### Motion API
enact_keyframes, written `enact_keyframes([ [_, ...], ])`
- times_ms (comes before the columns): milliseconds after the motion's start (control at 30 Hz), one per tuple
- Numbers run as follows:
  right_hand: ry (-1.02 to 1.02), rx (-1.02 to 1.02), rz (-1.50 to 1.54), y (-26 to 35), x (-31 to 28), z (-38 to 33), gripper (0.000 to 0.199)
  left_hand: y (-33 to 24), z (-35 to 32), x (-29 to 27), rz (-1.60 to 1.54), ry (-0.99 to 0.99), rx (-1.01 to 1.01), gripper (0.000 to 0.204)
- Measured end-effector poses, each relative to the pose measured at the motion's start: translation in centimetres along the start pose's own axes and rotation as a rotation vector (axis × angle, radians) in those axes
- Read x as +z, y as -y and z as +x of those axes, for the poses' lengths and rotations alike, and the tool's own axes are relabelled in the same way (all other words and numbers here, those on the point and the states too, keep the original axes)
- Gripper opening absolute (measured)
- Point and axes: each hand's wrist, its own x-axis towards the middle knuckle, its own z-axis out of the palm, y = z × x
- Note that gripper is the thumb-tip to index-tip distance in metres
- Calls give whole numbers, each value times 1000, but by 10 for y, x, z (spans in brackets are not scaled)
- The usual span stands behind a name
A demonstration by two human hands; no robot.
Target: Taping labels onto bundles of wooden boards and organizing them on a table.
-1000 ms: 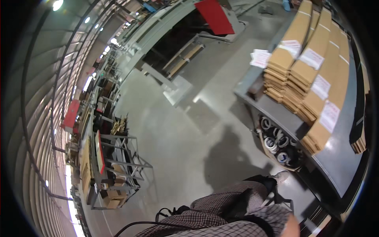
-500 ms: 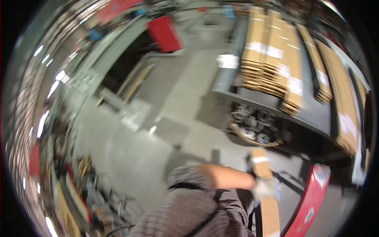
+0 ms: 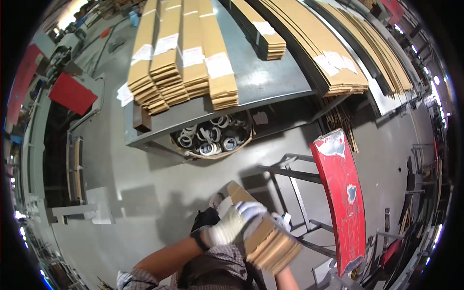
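A bundle of flat cardboard strips (image 3: 273,249) is in my hands, slanting across the front of my body with its layered end toward the lower right. My left hand (image 3: 229,227), in a whitish glove, is closed over the top of the bundle. On the far side of it is my right hand (image 3: 282,221), also gloved; the bundle covers most of it, and only part of the fingers shows past the edge. The right forearm comes up from beneath the layered end.
Ahead stands a metal table (image 3: 256,82) with several cardboard stacks (image 3: 222,92). Under its front edge is a carton (image 3: 220,157) of tape rolls. To my right, a worn red bench-like board (image 3: 331,203) rests on a metal frame (image 3: 297,171).
My view has turned to the right, so the table now lies straight ahead. The bundle has come from the right side to in front of me, its layered end now showing.
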Motion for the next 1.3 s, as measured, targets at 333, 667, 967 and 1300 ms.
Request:
enact_keyframes([
  [333,506,168,463,104,42,-22,45,8,76,4,-669,101,12,90],
  [667,-555,-1128,-64,344,-118,-268,48,-177,232,150,16,695,376,65],
  [967,-324,-678,385,223,-167,-251,53,-96,311,40,675,865,425,80],
  [1300,-750,-942,22,337,-105,-248,56,-164,335,49,342,843,508,74],
])
